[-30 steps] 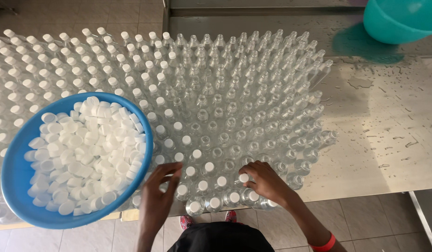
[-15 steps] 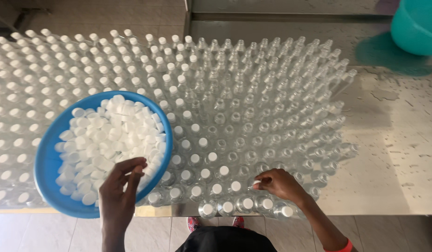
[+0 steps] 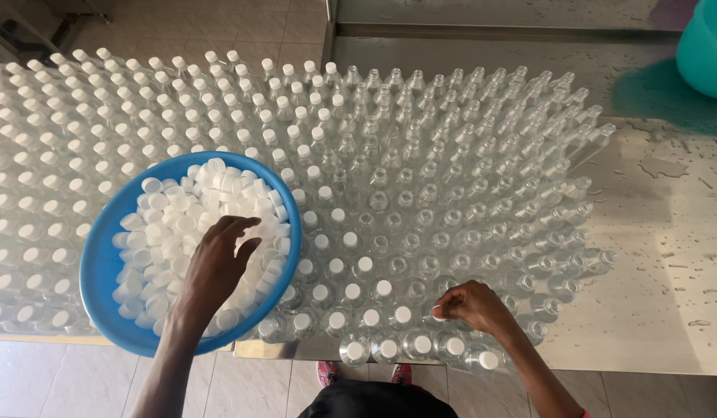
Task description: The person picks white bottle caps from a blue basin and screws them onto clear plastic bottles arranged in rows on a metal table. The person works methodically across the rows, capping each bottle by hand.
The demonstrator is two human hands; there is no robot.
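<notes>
Head view, looking straight down on a steel table wet with puddles and packed with small clear plastic bottles standing upright, shoulder to shoulder. Capped in white across the left block and along the near rows; open-necked through the middle and right. Resting on top of the capped bottles at left, a round blue basin heaped with loose white caps, probably kept there so the supply stays within reach. At the far right corner, part of a teal tub with its green-tinted shadow on the steel. Left hand lying palm-down in the basin, fingers spread and curled into the caps, seemingly gathering some; whether any are held cannot be told. Right hand over the near row of bottles, fingertips pinched on a white cap at a bottle neck, likely pressing it on. Half a second earlier the left hand hovered at the basin's near edge; now deeper among the caps, with the right hand at much the same spot
</notes>
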